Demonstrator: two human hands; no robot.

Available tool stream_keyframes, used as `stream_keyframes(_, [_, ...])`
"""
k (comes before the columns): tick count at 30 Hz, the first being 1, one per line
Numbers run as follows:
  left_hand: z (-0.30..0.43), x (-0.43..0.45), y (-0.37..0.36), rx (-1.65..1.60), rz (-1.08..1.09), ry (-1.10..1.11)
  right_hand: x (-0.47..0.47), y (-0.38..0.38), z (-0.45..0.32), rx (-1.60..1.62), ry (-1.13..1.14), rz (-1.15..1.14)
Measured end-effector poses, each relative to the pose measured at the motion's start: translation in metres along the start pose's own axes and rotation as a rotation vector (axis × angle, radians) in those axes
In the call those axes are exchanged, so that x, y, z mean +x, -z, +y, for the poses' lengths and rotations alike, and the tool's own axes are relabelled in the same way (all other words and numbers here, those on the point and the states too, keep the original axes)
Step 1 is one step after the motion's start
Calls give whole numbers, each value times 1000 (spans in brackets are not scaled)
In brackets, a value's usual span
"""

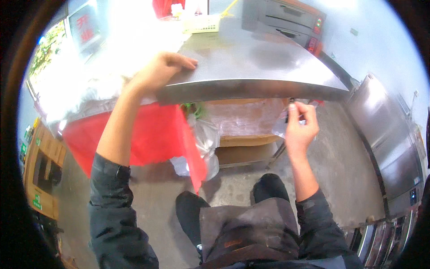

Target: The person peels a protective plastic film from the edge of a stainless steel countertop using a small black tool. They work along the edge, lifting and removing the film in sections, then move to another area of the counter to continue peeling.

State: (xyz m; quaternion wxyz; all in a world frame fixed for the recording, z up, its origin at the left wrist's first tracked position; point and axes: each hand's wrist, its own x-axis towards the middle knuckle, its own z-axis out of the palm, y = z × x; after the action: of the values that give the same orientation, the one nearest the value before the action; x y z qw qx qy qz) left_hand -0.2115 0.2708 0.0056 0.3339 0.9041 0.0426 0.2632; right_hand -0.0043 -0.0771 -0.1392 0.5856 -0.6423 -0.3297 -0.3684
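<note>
My left hand [161, 69] rests at the near left part of a stainless-steel table [235, 57], its fingers reaching over the top. Whether anything is under its palm cannot be seen. Just below the table's front edge, my right hand [302, 122] pinches a thin dark object [291, 100] between thumb and fingers; most of that object is hidden. Clear plastic [278, 127] shows behind this hand. A red cloth [154, 134] hangs down under my left forearm. Beside the cloth is a pale plastic bag [206, 134] with green leaves [193, 109] at its top.
A yellow plastic basket [201, 25] stands at the table's far side. Beyond is a metal deck oven [292, 15]. Under the tabletop sits a cardboard box [245, 117] above a lower shelf [248, 156]. A steel cabinet [389, 141] lines the right wall; a wooden cabinet [43, 171] stands left.
</note>
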Motion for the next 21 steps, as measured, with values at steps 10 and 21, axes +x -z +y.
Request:
stream_keyframes(10, [2,2,-2,49,2,27,72,22,58,15,-299,199])
stream_keyframes(21, [4,-4,1,60,15,53,25,-62,-37,293,-116,129])
